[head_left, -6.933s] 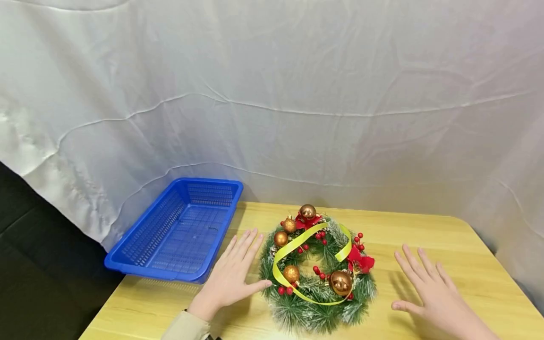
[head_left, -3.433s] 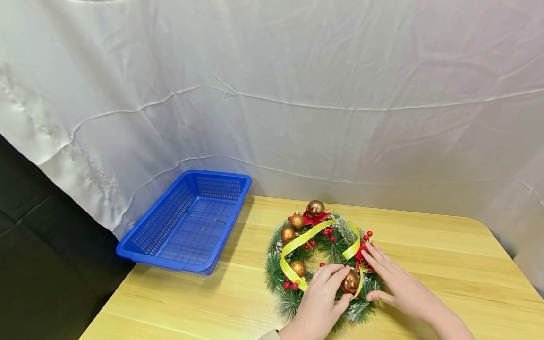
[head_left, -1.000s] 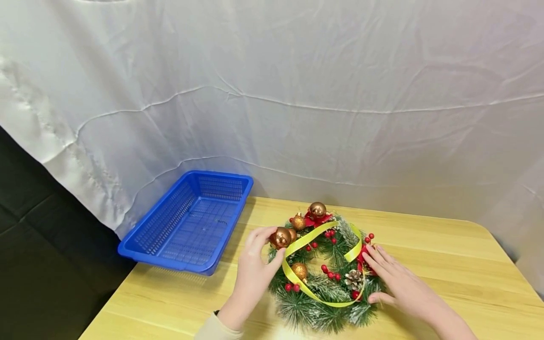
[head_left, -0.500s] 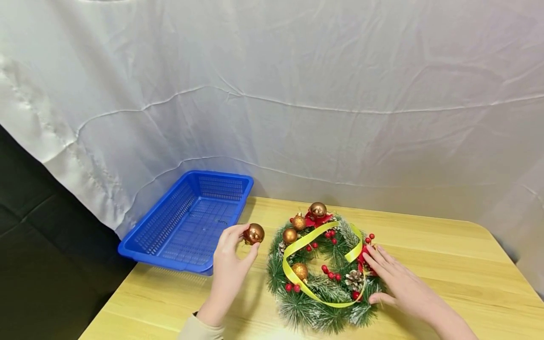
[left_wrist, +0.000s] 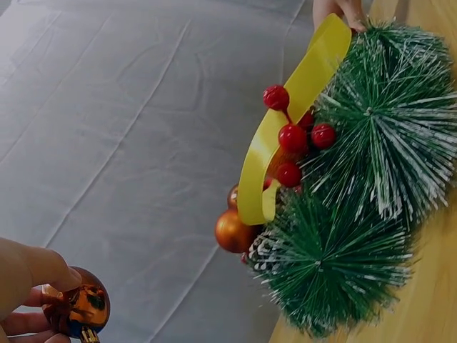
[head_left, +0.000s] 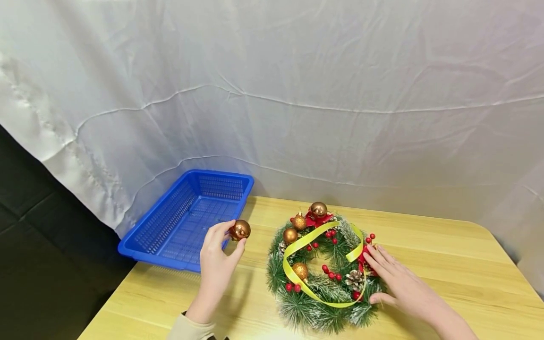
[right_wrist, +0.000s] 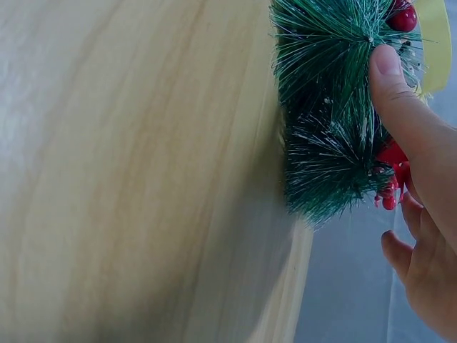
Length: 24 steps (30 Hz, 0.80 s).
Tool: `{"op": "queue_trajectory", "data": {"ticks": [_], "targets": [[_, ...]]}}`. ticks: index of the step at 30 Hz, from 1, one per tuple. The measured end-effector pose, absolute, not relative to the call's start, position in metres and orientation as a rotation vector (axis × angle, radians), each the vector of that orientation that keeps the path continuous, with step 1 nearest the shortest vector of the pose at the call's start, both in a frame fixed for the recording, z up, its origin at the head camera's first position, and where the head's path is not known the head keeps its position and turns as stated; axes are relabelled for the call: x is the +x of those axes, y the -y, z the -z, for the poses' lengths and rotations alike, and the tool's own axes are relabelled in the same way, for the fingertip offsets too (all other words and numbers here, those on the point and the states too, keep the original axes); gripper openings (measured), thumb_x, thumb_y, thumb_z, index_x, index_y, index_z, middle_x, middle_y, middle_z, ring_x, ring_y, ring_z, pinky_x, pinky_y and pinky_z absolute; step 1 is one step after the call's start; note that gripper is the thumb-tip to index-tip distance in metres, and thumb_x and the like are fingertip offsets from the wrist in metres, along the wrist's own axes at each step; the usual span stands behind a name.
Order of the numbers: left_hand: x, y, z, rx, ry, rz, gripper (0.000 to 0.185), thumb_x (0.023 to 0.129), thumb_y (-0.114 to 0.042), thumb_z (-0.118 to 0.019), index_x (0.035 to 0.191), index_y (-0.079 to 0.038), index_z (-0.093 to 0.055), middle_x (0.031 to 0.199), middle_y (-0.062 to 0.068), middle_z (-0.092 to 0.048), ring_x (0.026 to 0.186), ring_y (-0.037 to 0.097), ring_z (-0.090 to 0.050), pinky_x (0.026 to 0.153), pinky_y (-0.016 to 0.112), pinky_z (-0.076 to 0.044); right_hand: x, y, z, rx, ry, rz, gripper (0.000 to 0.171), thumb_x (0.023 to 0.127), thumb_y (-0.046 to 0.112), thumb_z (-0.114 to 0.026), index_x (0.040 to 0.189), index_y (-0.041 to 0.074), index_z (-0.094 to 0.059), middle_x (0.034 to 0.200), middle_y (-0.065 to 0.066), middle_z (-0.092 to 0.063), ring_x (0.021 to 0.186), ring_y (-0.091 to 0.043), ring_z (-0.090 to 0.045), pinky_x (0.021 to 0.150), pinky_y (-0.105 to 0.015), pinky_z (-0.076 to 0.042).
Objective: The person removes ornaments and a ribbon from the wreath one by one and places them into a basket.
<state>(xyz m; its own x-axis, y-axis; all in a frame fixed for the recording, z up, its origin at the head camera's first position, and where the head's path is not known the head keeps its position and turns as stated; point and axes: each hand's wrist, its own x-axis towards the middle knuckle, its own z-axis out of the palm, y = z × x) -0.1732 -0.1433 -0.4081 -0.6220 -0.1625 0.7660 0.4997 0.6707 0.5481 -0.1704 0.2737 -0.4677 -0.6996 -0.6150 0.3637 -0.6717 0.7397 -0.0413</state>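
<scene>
Copper bauble (head_left: 240, 230) is off the wreath (head_left: 325, 269) now; we pinch it in our left hand (head_left: 216, 262), just short of the blue basket (head_left: 140, 245). Right hand (head_left: 397, 283) stays flat on the wreath's right side, fingers straight, steadying it.

Left hand (head_left: 216, 257) raised, fingertips pinching, right hand (head_left: 397, 283) flat
</scene>
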Motion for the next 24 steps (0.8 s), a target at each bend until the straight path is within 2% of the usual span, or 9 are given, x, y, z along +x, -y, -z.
{"op": "queue_trajectory", "data": {"ticks": [8,24], "targets": [[-0.175,0.154,0.406,-0.236,2.008,0.967,0.044,0.067,0.006,-0.082,0.108,0.002,-0.067,0.108,0.015,-0.061,0.090,0.024,-0.064,0.079,0.025,-0.054,-0.170,-0.273,0.467,1.010,2.605,-0.233,0.091,0.079,0.053,-0.065,0.146,0.001,-0.034,0.153,-0.018,-0.023,0.144,-0.016,0.003,0.113,-0.021,0.005],[-0.178,0.181,0.409,-0.133,2.017,0.923,0.043,0.067,0.005,-0.082,0.108,0.003,-0.067,0.108,0.016,-0.061,0.090,0.025,-0.063,0.078,0.024,-0.052,-0.172,-0.275,0.466,1.014,2.620,-0.230,0.093,0.077,0.057,-0.065,0.145,0.000,-0.036,0.152,-0.020,-0.025,0.144,-0.020,-0.001,0.112,-0.019,0.006]]}}
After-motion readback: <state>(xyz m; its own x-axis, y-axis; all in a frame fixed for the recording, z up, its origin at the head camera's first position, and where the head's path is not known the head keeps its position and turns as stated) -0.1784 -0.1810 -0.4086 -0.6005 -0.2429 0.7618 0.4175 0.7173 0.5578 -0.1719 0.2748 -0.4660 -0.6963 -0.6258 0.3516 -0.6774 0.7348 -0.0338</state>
